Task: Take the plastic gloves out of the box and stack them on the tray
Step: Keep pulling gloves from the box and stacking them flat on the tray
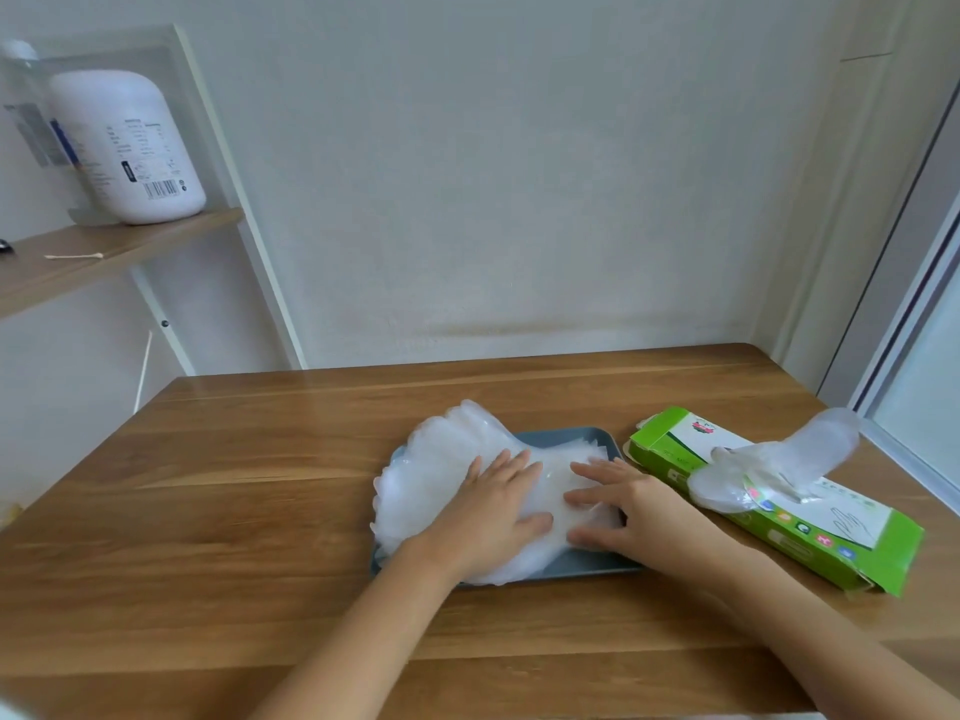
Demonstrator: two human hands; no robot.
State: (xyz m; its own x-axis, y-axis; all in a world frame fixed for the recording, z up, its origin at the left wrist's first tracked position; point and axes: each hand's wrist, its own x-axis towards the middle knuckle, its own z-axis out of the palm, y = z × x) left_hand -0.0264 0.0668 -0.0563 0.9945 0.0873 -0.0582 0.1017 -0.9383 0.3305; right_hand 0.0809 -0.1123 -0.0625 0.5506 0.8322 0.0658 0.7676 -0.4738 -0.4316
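Note:
A pile of clear plastic gloves [441, 459] lies on the grey-blue tray [582, 438] in the middle of the wooden table. The glove fingers spill over the tray's left and far edges. My left hand [493, 517] presses flat on the pile with straight fingers. My right hand [623, 504] lies flat on the pile's right side, fingers straight and pointing left. To the right sits the green and white glove box [841, 543], lying flat. One clear glove [779, 459] sticks up out of its top opening.
The wooden table [234, 485] meets a white wall at the back. At upper left a wooden shelf [104, 252] carries a large white bottle [130, 148] and a cotton swab. A window frame [914, 356] runs along the right edge.

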